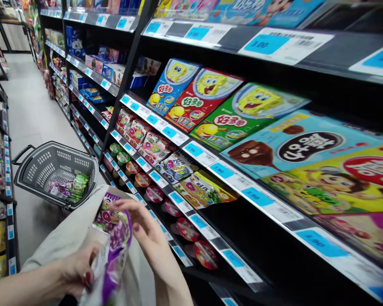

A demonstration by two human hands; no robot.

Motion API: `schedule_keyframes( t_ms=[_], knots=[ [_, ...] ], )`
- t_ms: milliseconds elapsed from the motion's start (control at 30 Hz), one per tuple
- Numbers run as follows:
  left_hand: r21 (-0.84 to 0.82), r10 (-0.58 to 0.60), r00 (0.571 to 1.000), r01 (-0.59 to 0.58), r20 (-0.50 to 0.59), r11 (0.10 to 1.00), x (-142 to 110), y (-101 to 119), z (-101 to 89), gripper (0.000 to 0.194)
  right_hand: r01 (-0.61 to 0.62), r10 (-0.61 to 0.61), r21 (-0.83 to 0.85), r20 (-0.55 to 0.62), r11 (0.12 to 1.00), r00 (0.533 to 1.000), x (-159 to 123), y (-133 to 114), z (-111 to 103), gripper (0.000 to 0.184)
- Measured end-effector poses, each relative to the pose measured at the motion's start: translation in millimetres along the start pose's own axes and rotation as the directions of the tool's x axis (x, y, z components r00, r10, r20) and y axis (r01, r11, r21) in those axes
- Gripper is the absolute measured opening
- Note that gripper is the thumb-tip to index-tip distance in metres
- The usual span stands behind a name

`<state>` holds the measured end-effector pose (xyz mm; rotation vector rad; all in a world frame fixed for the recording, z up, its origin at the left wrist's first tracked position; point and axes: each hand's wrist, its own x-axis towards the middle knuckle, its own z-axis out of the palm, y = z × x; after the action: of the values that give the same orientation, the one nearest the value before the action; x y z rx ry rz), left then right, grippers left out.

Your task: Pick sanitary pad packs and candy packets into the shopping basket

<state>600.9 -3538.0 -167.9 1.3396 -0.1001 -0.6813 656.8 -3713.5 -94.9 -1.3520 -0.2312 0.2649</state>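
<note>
Low in front of me, my left hand point(81, 267) is closed round the lower part of a purple gummy candy bag point(118, 240), its thumb pressed on the front. My right hand point(147, 231) arches over the bag's upper edge, with its bent fingers and thumb apart. Some of its fingertips are at the packaging; I cannot tell how firmly they touch. Just behind is a second grape-printed candy bag point(105, 212), with a pale carton edge beside it. Light cloth point(64, 233) over my legs lies under both hands. The held bag is slightly blurred.
A grey shopping basket point(57, 146) stands on the aisle floor at left, with purple and green packets point(78, 187) inside. Shelving on my right carries candy bags point(153, 148), cartoon snack boxes point(207, 95) and round jelly cups point(187, 229). Another shelf point(11, 212) lines the left side.
</note>
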Motion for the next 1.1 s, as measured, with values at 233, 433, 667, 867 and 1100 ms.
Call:
schedule_keyframes(
  t_ms=[233, 433, 667, 867, 1100],
  knots=[
    [0.026, 0.064, 0.849, -0.059, -0.525, 0.998, -10, 47, -10.3, 0.038, -0.057, 0.096, 0.188, -0.204, 0.981, 0.974, -21, 21, -3, 0.072],
    [0.026, 0.021, 0.901, -0.011, -0.433, 1.0, -8, 49, -6.8, 0.037, -0.125, 0.128, 0.032, -0.315, 0.992, 0.94, -11, 27, 7, 0.041],
    [0.153, -0.034, 0.901, 0.111, -0.433, 0.982, -7, 47, -97.9, 0.039, -0.208, 0.17, -0.213, -0.184, 0.955, 0.968, -18, 20, -9, 0.045],
    [0.281, -0.074, 0.698, 0.38, -0.712, 0.881, 47, 28, -259.7, 0.045, -0.295, 0.169, -0.49, -0.284, 0.82, 0.944, -42, 48, -57, 0.039],
    [0.366, -0.278, 0.616, 0.71, -0.737, 0.602, 102, -32, -310.2, 0.022, -0.095, -0.124, -0.848, -0.186, 0.521, 0.975, -34, 72, -44, 0.028]
  ],
)
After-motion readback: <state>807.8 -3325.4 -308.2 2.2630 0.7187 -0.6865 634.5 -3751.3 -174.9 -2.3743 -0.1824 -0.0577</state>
